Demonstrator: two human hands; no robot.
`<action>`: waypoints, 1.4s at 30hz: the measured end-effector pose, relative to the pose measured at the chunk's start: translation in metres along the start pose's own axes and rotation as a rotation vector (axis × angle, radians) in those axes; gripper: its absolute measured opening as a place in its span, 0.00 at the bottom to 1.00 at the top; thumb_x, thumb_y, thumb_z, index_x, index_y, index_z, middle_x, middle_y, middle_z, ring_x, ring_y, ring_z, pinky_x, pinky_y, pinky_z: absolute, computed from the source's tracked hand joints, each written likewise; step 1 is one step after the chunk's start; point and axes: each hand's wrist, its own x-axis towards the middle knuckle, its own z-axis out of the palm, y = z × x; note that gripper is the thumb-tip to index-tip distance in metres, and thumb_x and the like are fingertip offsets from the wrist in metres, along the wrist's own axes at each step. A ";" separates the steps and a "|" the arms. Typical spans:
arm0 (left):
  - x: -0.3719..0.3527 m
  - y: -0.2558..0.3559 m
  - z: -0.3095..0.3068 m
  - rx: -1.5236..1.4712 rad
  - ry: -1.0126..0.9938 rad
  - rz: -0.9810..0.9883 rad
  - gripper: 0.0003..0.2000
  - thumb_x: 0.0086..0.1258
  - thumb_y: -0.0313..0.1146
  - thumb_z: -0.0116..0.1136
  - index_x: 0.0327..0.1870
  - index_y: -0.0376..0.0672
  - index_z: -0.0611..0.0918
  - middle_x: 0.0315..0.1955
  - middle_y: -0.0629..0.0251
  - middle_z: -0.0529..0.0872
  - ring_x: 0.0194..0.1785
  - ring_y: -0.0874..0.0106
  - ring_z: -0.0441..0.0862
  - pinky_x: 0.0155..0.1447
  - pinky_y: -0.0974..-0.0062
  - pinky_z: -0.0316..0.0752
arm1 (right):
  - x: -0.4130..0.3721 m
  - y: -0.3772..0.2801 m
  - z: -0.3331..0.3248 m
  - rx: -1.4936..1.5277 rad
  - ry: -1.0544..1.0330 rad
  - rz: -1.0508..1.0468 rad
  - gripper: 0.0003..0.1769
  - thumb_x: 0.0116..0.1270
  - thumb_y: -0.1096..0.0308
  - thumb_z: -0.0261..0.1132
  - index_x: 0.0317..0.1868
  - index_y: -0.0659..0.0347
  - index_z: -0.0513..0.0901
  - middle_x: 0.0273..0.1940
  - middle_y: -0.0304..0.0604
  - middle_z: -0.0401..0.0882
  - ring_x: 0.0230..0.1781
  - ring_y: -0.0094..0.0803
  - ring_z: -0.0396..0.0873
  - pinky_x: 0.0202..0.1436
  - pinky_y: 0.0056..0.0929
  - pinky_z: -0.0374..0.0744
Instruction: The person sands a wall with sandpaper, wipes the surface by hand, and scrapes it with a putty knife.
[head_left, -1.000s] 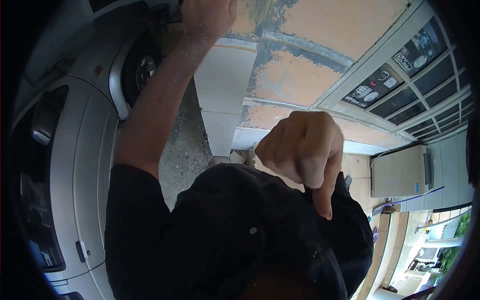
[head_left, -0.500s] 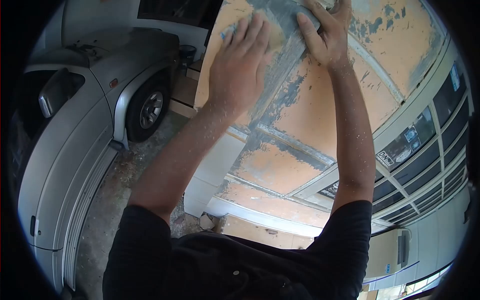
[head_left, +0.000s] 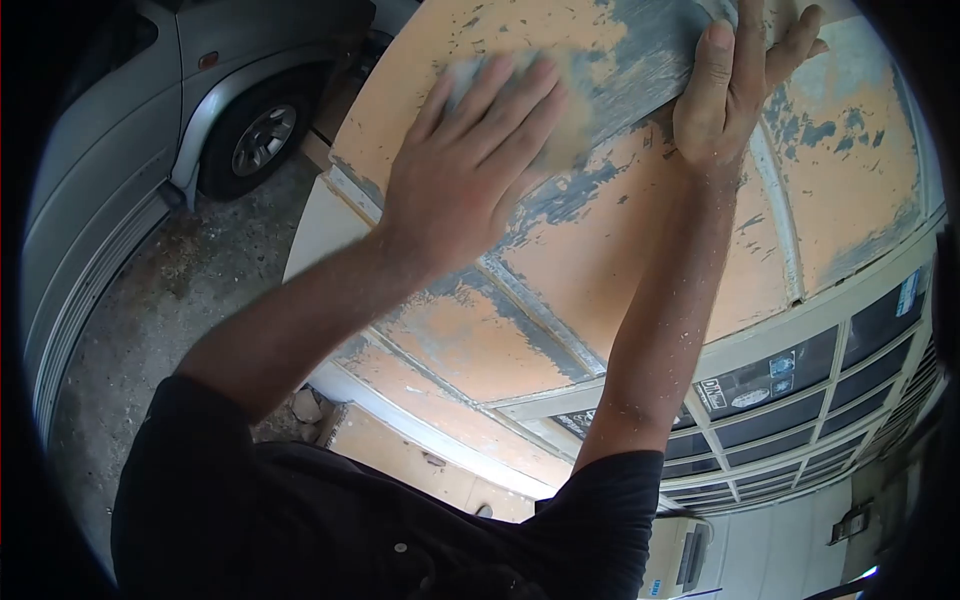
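My left hand [head_left: 465, 160] lies with its fingers flat on the peach-painted panel [head_left: 590, 260], pressing a blurred, pale piece of what looks like sandpaper [head_left: 580, 125]. The fingers hide most of it. My right hand [head_left: 735, 90] rests farther right near the panel's upper part, its fingers spread and thumb pointing up. It appears to hold nothing. Grey scuffed patches [head_left: 650, 70] show through the paint between the two hands. Pale specks of dust cling to my forearms.
A silver vehicle with its front wheel [head_left: 265, 140] stands to the left on a rough concrete floor [head_left: 200, 270]. Windows with stickers [head_left: 745, 385] line the right side, below the panel. Rubble [head_left: 305, 405] lies near a low ledge [head_left: 400, 445].
My view has shifted and turned, so the vehicle sits farther left. My right hand has spread its fingers. The left hand stays flat on the panel with the blurred piece beneath it.
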 end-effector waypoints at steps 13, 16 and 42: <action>-0.020 0.001 -0.004 -0.066 -0.026 0.098 0.23 0.79 0.35 0.52 0.72 0.38 0.77 0.72 0.52 0.78 0.77 0.50 0.72 0.78 0.47 0.65 | -0.001 -0.008 -0.004 0.024 -0.036 0.130 0.29 0.81 0.53 0.49 0.76 0.57 0.76 0.84 0.62 0.50 0.87 0.56 0.41 0.87 0.60 0.33; -0.109 -0.004 -0.018 0.009 -0.303 0.004 0.25 0.76 0.35 0.59 0.74 0.47 0.77 0.79 0.63 0.72 0.82 0.61 0.65 0.82 0.48 0.60 | -0.005 0.005 0.005 0.017 0.011 0.036 0.29 0.81 0.53 0.48 0.74 0.56 0.77 0.84 0.61 0.51 0.87 0.57 0.43 0.87 0.60 0.35; 0.006 -0.006 0.004 -0.029 -0.051 0.051 0.35 0.72 0.32 0.62 0.81 0.57 0.68 0.81 0.72 0.68 0.84 0.66 0.62 0.82 0.34 0.43 | -0.003 -0.006 0.003 0.065 0.017 0.038 0.26 0.77 0.61 0.52 0.69 0.61 0.82 0.84 0.61 0.52 0.86 0.56 0.45 0.87 0.57 0.43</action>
